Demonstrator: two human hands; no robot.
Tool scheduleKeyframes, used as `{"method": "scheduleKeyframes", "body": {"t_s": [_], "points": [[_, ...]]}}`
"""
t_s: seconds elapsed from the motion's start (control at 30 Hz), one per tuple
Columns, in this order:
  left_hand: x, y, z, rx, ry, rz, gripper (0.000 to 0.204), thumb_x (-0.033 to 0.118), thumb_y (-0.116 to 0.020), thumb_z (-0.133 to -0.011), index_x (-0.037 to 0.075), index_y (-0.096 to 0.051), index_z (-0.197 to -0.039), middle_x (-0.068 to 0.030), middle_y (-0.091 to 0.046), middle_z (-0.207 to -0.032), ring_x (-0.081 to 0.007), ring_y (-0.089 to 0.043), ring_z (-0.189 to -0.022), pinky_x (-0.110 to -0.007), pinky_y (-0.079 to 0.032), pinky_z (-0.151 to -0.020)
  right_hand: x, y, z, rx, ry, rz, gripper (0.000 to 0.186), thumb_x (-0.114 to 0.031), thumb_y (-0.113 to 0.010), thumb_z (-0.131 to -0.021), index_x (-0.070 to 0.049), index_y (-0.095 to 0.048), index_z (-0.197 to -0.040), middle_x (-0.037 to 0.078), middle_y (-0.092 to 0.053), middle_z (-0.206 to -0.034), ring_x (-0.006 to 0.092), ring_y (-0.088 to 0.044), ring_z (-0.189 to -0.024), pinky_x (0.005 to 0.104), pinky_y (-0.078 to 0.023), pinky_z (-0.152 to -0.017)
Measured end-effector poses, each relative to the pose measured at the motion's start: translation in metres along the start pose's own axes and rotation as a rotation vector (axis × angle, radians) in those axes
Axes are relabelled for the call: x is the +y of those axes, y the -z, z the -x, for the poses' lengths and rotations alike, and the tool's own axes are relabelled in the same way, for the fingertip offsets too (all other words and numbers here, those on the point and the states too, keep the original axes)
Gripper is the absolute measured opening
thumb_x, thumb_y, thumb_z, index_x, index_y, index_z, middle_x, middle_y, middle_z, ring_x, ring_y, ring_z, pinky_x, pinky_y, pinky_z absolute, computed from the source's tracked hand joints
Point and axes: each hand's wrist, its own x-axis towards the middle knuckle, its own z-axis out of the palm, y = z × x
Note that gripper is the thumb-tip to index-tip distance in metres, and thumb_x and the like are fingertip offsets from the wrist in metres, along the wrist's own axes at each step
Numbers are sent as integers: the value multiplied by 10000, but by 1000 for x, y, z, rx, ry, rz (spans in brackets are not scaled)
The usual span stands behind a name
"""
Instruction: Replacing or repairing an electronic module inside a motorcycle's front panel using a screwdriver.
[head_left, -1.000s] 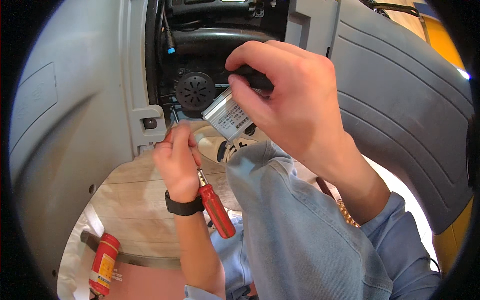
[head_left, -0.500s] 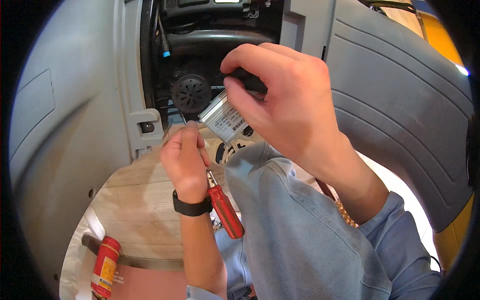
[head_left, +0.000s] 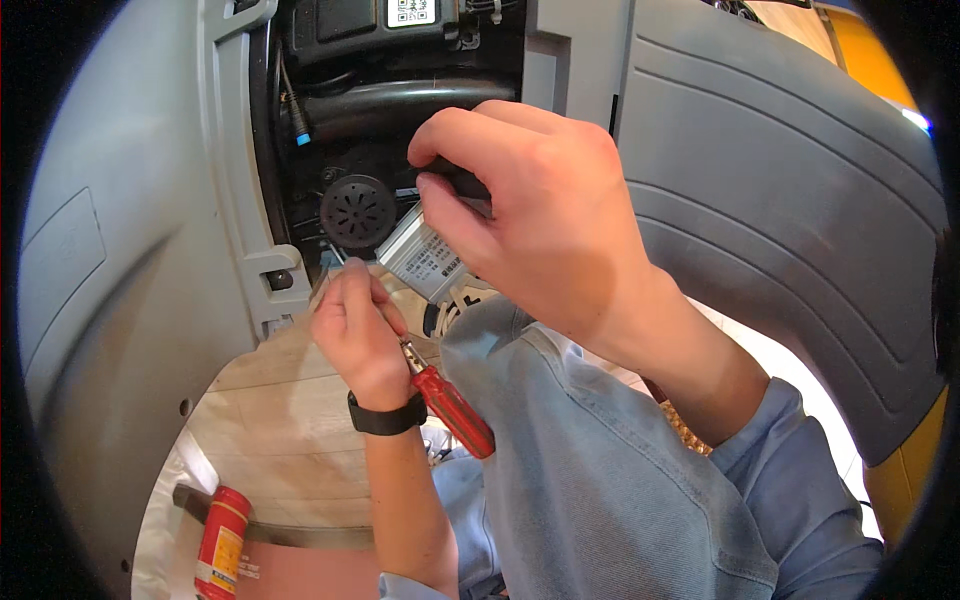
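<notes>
My left hand (head_left: 362,330) is closed around the shaft of a screwdriver (head_left: 455,412), whose red handle slants down to the right below the fingers. Its thin shaft points up toward the underside of a round black slotted disc (head_left: 358,212); the tip is hard to make out. Right beside the disc, a silver ribbed metal box (head_left: 425,262) with a printed label sits tilted. Over the box's upper end my right hand (head_left: 545,200) is curled, thumb and forefinger nearly together at a dark part; what they pinch is hidden in shadow.
Grey plastic panels flank the black cavity, one left (head_left: 130,230) and one right (head_left: 770,200). Inside hang a cable with a blue-tipped connector (head_left: 303,138) and a black tube (head_left: 420,95). My denim-clad knee (head_left: 600,430) rises below. A red can (head_left: 222,540) lies lower left.
The whole view has shifted, so the cavity appears lower and further left. The screwdriver's handle has swung to a slightly flatter slant. Both hands keep nearly the same places by the disc and box.
</notes>
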Motion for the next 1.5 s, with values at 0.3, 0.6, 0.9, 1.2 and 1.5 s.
{"method": "scheduleKeyframes", "body": {"t_s": [0.3, 0.6, 0.9, 1.2, 1.5], "points": [[6, 4, -5, 24, 9, -66, 336, 280, -559, -957, 98, -491, -683, -22, -440, -472, -110, -381, -343, -263, -272, -350, -2, 0, 0, 2, -5, -4, 70, -60, -625, -759, -37, -561, -742, 138, -560, -675, 358, -603, -696, 451, -500, -623], [18, 12, -6, -68, 140, -74, 386, 296, -535, -954, 114, -427, -631, 1, -375, -470, -113, -345, -349, -270, -256, -367, -6, -3, 0, -3, -6, -1, 67, -72, -636, -765, -40, -576, -764, 131, -576, -690, 353, -609, -704, 441, -503, -629], [-3, -3, 12, -256, -47, -154, 413, 233, -415, -991, 66, -478, -619, 4, -437, -494, -76, -372, -386, -253, -261, -386, 1, -6, -2, 4, -8, 53, 71, -100, -650, -769, -50, -621, -810, 137, -590, -708, 344, -615, -694, 433, -503, -627], [15, 12, 9, -212, 51, -222, 439, 245, -473, -1008, 52, -441, -615, 24, -399, -522, -61, -351, -457, -281, -270, -432, -2, 11, -9, -23, 4, 160, 133, -60, -686, -759, -43, -672, -890, 100, -653, -765, 234, -656, -660, 302, -537, -577], [4, 24, 8, -235, 90, -177, 415, 250, -506, -993, 51, -464, -632, 25, -408, -523, -62, -378, -457, -257, -283, -436, -9, 19, -15, -204, -20, 249, 129, -52, -672, -747, -40, -659, -875, 120, -633, -775, 305, -629, -677, 363, -502, -613]]}}
